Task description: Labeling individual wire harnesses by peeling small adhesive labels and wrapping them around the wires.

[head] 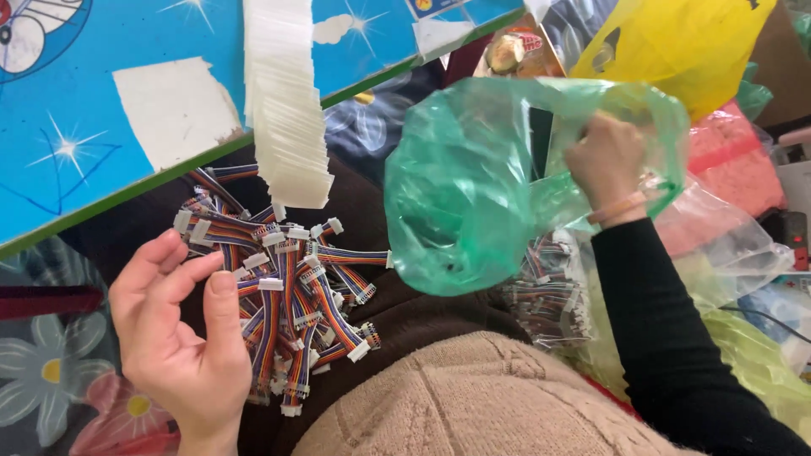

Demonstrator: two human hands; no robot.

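Observation:
My left hand (pixel 173 333) hovers palm up with fingers spread at the left edge of a pile of short rainbow ribbon cables (pixel 291 283) with white connectors, lying on my dark lap. It holds nothing. My right hand (pixel 606 160), in a black sleeve with a pink band at the wrist, reaches into a green plastic bag (pixel 465 186) and grips its rim or inside; the fingers are hidden by the plastic. A long strip of stacked white labels (pixel 283 101) hangs down from the blue table onto the cable pile.
A blue cartoon-printed table (pixel 101 101) with a green edge fills the upper left. A clear bag with more ribbon cables (pixel 549 291) lies under the green bag. A yellow bag (pixel 676 42) and a pink bag (pixel 731 156) sit at the upper right.

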